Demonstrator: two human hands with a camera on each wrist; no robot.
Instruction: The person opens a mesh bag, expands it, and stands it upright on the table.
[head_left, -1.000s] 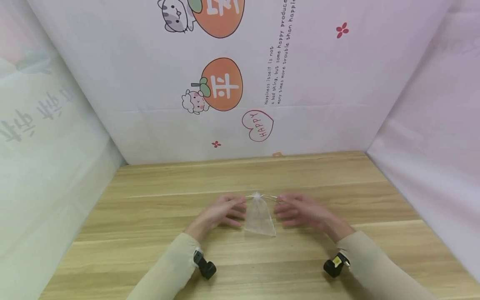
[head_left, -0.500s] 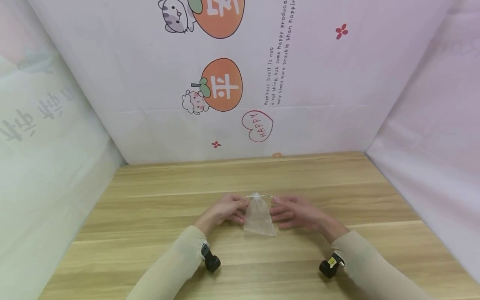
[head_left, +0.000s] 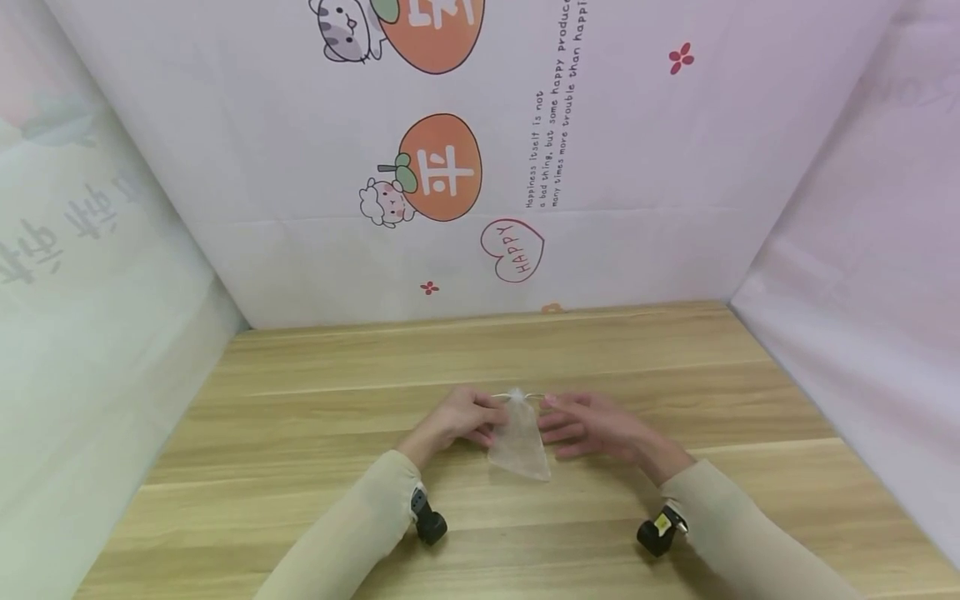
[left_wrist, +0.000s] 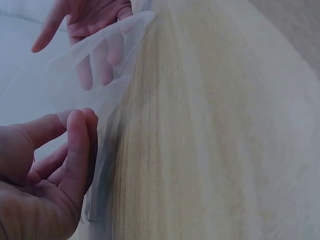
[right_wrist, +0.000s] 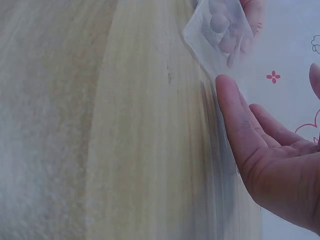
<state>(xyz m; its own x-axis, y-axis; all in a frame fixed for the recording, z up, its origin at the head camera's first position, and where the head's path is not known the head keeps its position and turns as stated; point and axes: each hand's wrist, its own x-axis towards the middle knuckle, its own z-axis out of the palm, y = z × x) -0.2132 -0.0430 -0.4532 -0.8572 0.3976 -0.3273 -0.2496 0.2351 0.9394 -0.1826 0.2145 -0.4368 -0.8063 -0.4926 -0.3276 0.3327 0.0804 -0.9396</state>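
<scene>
A small sheer white drawstring pouch (head_left: 519, 446) hangs with its neck gathered at the top and its wide end toward the person. My left hand (head_left: 468, 417) pinches its left side between thumb and fingers, just below the neck; the left wrist view shows this pinch on the mesh of the pouch (left_wrist: 102, 65). Along the opposite side is my right hand (head_left: 600, 429), its fingers extended and thumb apart in the right wrist view, fingertips close to the pouch (right_wrist: 212, 37). Thin white cords stick out from the neck to both sides, their ends near the hands.
A wood-grain table (head_left: 480, 533) lies beneath both hands. White printed cloth (head_left: 637, 208) stands behind it, with more cloth at the left and right. A small black camera is strapped on each wrist.
My left hand has moved inward, from beside the left cord to pinching the pouch's side. The right hand has come slightly closer to the pouch, which has shifted slightly toward the person.
</scene>
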